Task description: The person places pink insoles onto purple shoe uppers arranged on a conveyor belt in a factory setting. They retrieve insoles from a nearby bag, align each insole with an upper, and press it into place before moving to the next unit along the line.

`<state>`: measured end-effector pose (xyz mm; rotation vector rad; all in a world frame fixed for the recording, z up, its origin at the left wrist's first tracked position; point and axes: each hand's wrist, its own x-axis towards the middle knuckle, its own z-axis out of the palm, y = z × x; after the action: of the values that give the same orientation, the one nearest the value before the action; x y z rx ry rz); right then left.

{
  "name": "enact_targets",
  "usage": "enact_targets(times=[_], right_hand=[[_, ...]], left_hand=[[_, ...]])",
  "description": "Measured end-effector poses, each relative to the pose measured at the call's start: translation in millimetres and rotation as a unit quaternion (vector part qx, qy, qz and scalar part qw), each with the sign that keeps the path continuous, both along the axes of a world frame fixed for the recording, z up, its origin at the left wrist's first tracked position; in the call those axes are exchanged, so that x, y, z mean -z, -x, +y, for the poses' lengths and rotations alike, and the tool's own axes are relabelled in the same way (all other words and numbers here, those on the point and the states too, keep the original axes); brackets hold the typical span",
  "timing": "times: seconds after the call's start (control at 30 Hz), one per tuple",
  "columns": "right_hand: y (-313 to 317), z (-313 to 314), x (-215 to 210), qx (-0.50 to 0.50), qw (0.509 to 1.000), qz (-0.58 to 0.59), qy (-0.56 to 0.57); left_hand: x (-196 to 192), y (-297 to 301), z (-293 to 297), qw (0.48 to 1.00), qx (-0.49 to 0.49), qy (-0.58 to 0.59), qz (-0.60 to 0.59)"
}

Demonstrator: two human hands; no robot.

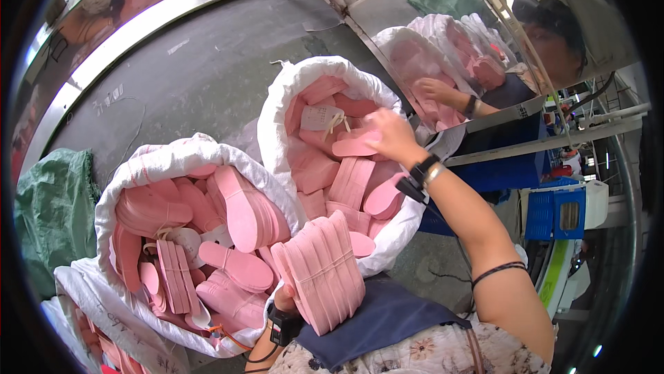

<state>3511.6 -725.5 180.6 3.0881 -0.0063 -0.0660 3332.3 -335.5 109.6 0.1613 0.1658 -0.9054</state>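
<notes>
Against my lap, my left hand [286,299] grips a thick bundle of pink insoles [319,274] tied round with thin string; most of its fingers are hidden behind the bundle. My right hand [393,137] reaches into the white sack on the right [274,121], its fingers closed at the end of a pink insole [356,144]. More tied insole bundles fill this sack, some with string and a white paper tag [318,117]. Beside it stands a second white sack [111,215], also packed with pink insoles, some stacked and some loose.
A green woven sack [55,201] lies at the far left, with another white sack [104,312] below it. A shiny metal panel [443,62] at the right mirrors the sacks and a person. Blue crates [553,211] stand farther right.
</notes>
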Motion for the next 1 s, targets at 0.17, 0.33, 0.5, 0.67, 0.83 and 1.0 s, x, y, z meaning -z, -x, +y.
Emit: enact_targets(times=[0.17,0.33,0.5,0.67,0.83,1.0], right_hand=[[-45,-28,33,-0.009,0.955,0.296,-0.032],[-36,-21,34,-0.069,0.978,0.194,0.043],[13,-11,24,-0.044,0.999,0.012,-0.029],[81,13,-58,-0.016,0.903,-0.224,-0.367],[278,26,-121,0.177,0.753,-0.122,-0.622],[564,100,-122,0.434,0.621,-0.164,-0.632]], left_hand=[[-8,-6,3,1.000,0.001,-0.009,0.007],[-16,-12,2,1.000,-0.009,-0.014,-0.008],[-20,-19,-17,0.998,0.038,-0.022,-0.054],[-36,-24,-61,0.992,0.097,-0.059,-0.062],[-77,-3,-106,0.973,0.188,-0.038,-0.128],[-122,85,-165,0.907,0.371,0.042,-0.198]])
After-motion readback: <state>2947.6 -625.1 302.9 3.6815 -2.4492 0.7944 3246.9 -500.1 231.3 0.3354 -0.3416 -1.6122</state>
